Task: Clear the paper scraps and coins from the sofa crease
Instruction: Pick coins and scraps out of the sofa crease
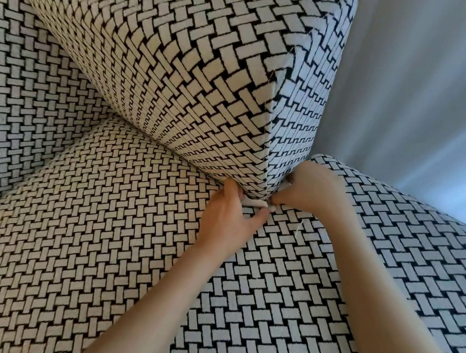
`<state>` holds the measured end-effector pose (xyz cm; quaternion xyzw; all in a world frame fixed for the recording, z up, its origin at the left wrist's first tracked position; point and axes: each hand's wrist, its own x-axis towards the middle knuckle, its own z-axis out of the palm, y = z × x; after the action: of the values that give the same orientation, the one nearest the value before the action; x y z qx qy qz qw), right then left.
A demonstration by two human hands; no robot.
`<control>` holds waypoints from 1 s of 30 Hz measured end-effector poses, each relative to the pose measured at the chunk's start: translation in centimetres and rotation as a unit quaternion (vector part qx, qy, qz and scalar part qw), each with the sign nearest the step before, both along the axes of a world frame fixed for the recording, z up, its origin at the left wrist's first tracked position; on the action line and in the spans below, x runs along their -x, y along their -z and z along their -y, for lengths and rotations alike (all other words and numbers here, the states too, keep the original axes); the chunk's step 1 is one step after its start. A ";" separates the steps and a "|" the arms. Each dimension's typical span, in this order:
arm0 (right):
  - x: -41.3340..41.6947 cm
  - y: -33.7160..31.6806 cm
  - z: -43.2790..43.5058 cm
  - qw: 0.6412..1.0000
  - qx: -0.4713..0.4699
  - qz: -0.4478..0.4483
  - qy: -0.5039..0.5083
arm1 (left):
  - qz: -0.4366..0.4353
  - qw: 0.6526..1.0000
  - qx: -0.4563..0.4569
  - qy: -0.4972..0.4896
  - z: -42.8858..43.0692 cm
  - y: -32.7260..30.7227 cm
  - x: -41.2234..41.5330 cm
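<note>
Just left of the cushion's [194,96] bottom corner, the left hand [226,217] pinches a white paper scrap [255,203], its fingers tucked against the cushion above the scrap and its thumb stretched beneath. The scrap sits directly under that corner, at the end of the crease [198,164] above the sofa seat [107,238]. Just right of the corner, the right hand [309,188] has curled fingers whose tips meet the scrap's end; I cannot tell if they grip it.
</note>
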<state>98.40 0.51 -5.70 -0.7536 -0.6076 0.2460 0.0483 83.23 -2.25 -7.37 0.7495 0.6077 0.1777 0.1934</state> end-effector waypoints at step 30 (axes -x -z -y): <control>0.9 -1.4 2.1 0.976 0.061 -0.184 -0.098 | 0.150 0.983 0.074 -0.074 2.3 -0.1 -1.8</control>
<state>97.54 -1.57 -4.26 -0.6338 -0.6429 0.4207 0.0894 85.04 -4.58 -7.28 0.6511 0.6371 0.2561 0.3233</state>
